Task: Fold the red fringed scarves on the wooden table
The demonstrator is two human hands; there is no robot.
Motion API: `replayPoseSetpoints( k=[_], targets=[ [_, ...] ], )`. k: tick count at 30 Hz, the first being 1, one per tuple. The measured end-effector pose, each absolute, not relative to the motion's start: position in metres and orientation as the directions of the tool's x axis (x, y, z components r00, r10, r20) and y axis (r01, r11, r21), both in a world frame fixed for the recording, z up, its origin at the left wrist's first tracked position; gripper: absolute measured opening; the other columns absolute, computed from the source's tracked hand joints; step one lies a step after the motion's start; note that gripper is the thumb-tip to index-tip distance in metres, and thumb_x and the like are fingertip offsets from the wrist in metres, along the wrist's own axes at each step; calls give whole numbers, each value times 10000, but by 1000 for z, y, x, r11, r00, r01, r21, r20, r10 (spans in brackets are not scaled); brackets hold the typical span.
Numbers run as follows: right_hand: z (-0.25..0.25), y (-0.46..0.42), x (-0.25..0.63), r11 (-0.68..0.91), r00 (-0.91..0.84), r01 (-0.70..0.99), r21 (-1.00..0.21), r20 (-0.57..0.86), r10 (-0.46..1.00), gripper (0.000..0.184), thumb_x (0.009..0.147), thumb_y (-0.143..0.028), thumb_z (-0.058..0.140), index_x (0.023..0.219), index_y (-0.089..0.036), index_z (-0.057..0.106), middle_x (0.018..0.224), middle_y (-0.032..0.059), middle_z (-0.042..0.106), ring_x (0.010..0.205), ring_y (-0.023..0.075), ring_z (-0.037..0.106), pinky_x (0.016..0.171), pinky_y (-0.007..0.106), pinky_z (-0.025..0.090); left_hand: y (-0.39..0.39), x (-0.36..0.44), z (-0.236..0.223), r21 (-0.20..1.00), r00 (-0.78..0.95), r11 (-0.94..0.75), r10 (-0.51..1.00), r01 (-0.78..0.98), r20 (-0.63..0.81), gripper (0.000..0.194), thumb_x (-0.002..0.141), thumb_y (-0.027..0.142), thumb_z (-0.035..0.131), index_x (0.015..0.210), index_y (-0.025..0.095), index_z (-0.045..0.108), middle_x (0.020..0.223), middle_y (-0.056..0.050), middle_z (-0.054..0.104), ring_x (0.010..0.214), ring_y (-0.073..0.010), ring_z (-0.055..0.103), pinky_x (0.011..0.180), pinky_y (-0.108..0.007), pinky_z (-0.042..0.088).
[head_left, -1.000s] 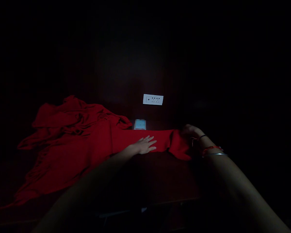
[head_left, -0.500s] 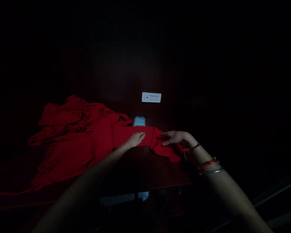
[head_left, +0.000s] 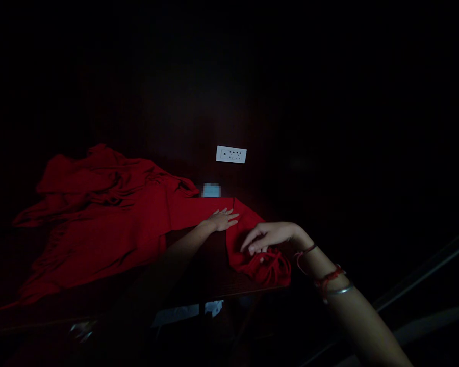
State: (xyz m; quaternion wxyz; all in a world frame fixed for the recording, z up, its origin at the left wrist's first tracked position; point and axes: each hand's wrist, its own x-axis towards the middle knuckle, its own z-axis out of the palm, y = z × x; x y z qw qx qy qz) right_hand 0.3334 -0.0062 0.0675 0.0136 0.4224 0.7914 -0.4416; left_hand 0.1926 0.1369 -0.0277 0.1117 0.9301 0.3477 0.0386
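A red fringed scarf lies on a dark table, crumpled at the left and drawn into a flat folded strip towards the right. My left hand presses flat on that strip near a fold, its fingers spread. At the right end the cloth turns towards me, and its fringe is bunched near the table's front edge. Over this end hangs my right hand, fingers loosely bent and apart, touching or just above the cloth. No cloth shows gripped in it.
A white wall socket is on the dark wall behind the table. Below it, a small pale blurred item stands behind the scarf. Some whitish material shows under the table edge. The surroundings are very dark.
My right hand has moved towards me, and the scarf's right end has swung nearer the front edge, its fringe now showing. My left hand has spread its fingers and slid slightly towards the fold.
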Motion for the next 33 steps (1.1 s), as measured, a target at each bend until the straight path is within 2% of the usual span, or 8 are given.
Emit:
replayPoseSetpoints(
  k=[3,7,11,15,17,23,29,33],
  targets=[
    [62,17,352,177,-439,708,-684,-231,868,427,788,-409,371,1044,-109,535,870,79,605,703,122,566,608,217,434,134,187,-30,227,762,-777,625,587,166,431,834,402,284,1221,225,350,1302,-58,314,1200,-210,232,969,-399,146],
    [34,53,370,178,-170,930,-322,54,984,364,772,-348,433,1012,-110,570,1015,108,565,908,179,515,797,256,380,111,177,-24,321,582,-723,686,612,436,324,841,263,269,1081,178,469,1091,-68,518,1006,-151,458,882,-277,309],
    [-5,67,370,215,-210,966,-146,49,977,507,791,-400,388,1227,-143,369,1257,125,365,1153,205,306,928,308,263,79,164,-15,368,515,-560,828,742,221,344,752,435,410,937,169,525,841,-75,577,787,-203,543,669,-293,414],
    [-24,70,365,116,-117,986,-121,-8,993,537,812,-462,284,1265,-175,297,1317,117,262,1199,235,210,935,378,231,57,159,-11,458,569,-518,822,722,31,506,621,297,590,1083,151,443,738,-30,581,704,-177,547,583,-239,409],
    [-23,71,366,85,-80,988,-129,42,996,510,814,-442,297,1246,-173,328,1299,120,290,1181,221,250,921,345,256,55,158,-8,564,541,-461,841,685,29,475,638,181,547,1098,150,435,714,-7,577,667,-142,540,561,-209,400],
    [-13,72,374,-126,155,972,-197,142,978,312,776,-242,399,1045,-134,516,1044,133,531,957,194,490,781,260,364,71,143,14,855,409,-272,909,442,78,284,726,128,360,947,132,539,763,-24,595,660,-115,547,571,-201,422],
    [13,74,371,-84,158,964,-254,285,946,299,771,-183,358,1025,-158,515,1011,84,552,918,153,505,756,212,367,77,119,39,909,335,-260,931,325,146,276,731,121,348,876,130,582,921,-46,611,822,-138,560,703,-223,432],
    [24,66,355,-138,183,971,-193,236,954,327,722,-206,435,1038,-214,516,1058,100,503,944,226,482,769,340,370,78,100,25,729,305,-257,950,634,70,257,708,98,357,808,139,591,895,-47,621,825,-137,564,701,-208,419]
  ],
)
